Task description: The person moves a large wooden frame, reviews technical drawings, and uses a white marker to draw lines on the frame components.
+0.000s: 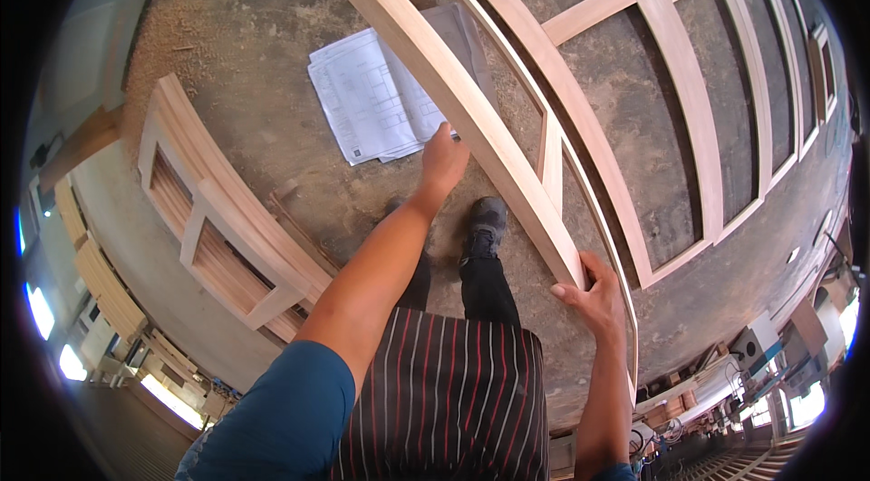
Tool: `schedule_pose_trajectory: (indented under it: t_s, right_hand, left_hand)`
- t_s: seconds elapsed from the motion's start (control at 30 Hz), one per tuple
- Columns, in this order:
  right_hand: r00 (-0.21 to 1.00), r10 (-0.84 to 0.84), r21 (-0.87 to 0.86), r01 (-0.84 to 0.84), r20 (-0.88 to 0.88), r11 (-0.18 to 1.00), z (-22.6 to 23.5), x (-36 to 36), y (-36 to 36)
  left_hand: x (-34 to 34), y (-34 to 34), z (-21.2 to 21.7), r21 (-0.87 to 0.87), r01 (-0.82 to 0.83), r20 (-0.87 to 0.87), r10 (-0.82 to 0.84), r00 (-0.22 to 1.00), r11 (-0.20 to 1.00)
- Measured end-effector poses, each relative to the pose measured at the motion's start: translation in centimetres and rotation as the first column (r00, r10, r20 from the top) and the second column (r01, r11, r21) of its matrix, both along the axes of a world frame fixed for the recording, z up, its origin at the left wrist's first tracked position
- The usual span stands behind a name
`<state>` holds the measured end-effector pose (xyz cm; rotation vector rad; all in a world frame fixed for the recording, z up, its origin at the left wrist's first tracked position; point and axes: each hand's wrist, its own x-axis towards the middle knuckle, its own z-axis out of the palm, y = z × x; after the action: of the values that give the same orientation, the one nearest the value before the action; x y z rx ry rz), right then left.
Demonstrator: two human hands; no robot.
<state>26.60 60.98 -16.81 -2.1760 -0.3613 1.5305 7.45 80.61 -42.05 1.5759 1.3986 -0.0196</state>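
— Two hands on one piece of timber, as far as I can see. What's underneath it all?

— A rough grey concrete floor [272,119], dusted with sawdust, more so toward the far left. It's a workshop: stacked pale boards and bright window openings run along the left rim, and machines and clutter sit at the lower right rim, too small to make out.

— And lying on the floor?

— A sheaf of printed paper sheets [372,105] in the far middle. A stack of small wooden frames [222,232] lies at the left. A large glazing-bar frame [689,101] of pale wood, with several open panels, spreads across the right and far side.

— The piece being handled?

— A long frame rail [453,87], light unfinished wood, smooth and square-edged, running from the far middle down to the near right. It belongs to a thin frame with a short upright bar joining a second, slimmer rail just right of it. It passes over the papers.

— The hands?

— The left hand [442,159] is closed around the rail's left edge, partway along. The right hand [598,300] grips its near end, fingers wrapped round the corner. A dark shoe [487,218] stands between them.
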Motion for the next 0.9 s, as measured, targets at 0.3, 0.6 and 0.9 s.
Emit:
schedule_pose_trajectory:
  t_s: [0.3, 0.6, 0.9]
  right_hand:
    - [0.996, 0.084, -0.001, -0.084, -0.005, 0.996, -4.6, -1.7, -1.1]
    - [0.993, 0.094, -0.020, -0.095, -0.079, 0.995, -5.6, -5.5, 0.4]
    - [0.945, 0.090, 0.199, -0.159, 0.314, 0.967, -6.0, -6.6, -1.0]
  left_hand:
    - [8.4, 4.9, -6.7, -0.032, -0.044, -0.314, 0.032, 0.949, 0.999]
    - [9.2, 6.3, -9.0, -0.070, -0.106, -0.374, 0.073, 0.925, 0.992]
    - [-12.9, 2.7, -1.7, 0.177, 0.165, -0.074, -0.154, 0.985, 0.970]
